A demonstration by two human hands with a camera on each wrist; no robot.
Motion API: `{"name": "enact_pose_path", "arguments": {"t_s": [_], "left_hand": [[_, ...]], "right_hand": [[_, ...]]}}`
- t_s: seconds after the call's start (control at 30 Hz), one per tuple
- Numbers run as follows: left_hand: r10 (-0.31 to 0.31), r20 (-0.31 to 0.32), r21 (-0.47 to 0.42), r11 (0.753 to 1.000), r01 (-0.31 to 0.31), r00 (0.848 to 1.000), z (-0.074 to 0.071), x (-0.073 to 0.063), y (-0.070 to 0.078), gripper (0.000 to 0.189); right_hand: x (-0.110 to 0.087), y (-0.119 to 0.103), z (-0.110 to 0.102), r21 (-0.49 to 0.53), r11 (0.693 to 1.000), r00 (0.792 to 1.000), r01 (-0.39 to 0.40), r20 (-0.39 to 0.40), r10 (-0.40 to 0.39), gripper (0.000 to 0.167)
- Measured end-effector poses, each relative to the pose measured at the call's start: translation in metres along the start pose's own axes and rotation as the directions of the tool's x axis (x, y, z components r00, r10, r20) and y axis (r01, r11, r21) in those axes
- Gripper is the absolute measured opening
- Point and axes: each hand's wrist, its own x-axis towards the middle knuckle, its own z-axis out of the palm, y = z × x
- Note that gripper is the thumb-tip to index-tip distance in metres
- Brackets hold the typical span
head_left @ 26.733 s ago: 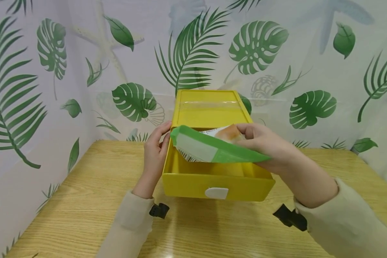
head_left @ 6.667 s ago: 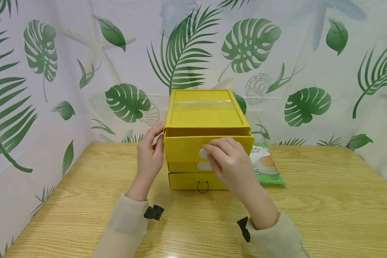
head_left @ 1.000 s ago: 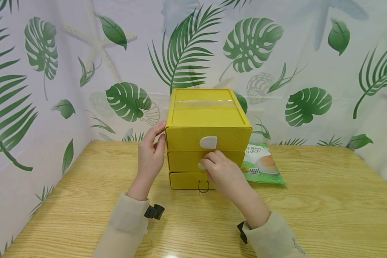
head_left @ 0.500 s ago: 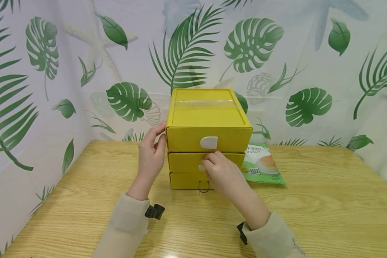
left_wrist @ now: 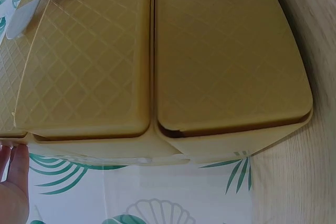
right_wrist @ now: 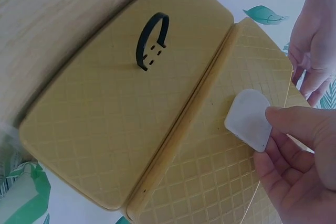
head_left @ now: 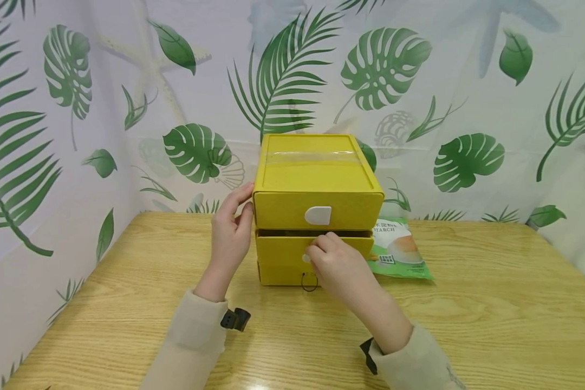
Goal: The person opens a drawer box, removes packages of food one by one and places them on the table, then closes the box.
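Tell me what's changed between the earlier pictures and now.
The bag, earlier held over the open top drawer by the right hand, was let go and lies on the table, right of the cabinet. The top drawer slid shut. The right hand now pinches the white handle of the middle drawer, which has slid partway out. The left hand stays at the cabinet's left side.

Long beige sleeves (head_left: 185,344), pair.
Black fitting (head_left: 235,319) at either cuff (head_left: 208,307); dark marking (head_left: 452,376) on right sleeve (head_left: 416,357), lower right of frame.
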Motion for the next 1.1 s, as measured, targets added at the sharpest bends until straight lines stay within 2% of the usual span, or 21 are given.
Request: {"name": "enact_pose_path", "arguments": {"t_s": [0.63, 1.1], "left_hand": [[-0.008, 0.0, 0.01, 1.0, 0.008, 1.0, 0.0, 0.0, 0.001, 0.028], [-0.006, -0.001, 0.015, 1.0, 0.006, 1.0, 0.0, 0.0, 0.001, 0.029]], "right_hand": [[-0.007, -0.009, -0.009, 0.014, 1.0, 1.0, 0.021, 0.003, -0.021, 0.006], [-0.017, -0.018, -0.019, 0.026, 0.996, 0.997, 0.083, -0.007, -0.083, 0.012]]}}
